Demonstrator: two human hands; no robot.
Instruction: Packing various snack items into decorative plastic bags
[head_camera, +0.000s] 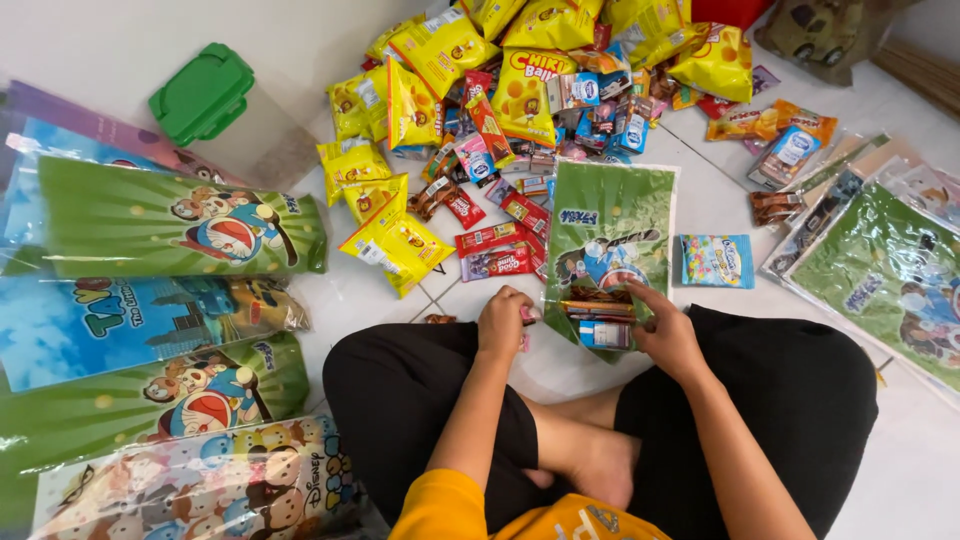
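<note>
A home floor: pale tiles (700, 190) strewn with snack packets (520, 90).

Bright, even daylight; perhaps edge-warped.

One camera only, worn on the person's head, is looking steeply down at the floor (350, 290) in front of the crossed legs (600, 420). It is facing forward and down, so the lap is filling the bottom edge and the snack pile (540, 80) is lying at the top, farthest away. The left hand (505, 325) and right hand (668, 340) are sitting close under the lens, near the middle. Bags (170, 230) are running off the left edge. No second view is sharing the scene.
</note>
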